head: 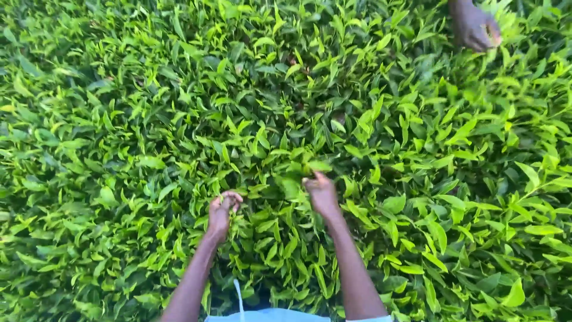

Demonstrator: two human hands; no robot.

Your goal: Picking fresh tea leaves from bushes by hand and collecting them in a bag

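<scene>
Plucking green leaves: left hand, right hand.

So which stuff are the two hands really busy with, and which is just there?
Busy with:
- left hand, curled in the leaves
- right hand, pinching leaf tips
- green leafy bush under both hands

Just there:
- another person's hand, top right
- pale blue cloth, bottom edge

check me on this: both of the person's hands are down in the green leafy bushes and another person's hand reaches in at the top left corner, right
Not quite. The other person's hand comes in at the top right corner, not the top left, as the head view shows. The rest holds: the person's left hand and right hand are both down in the green leafy bushes.
</scene>
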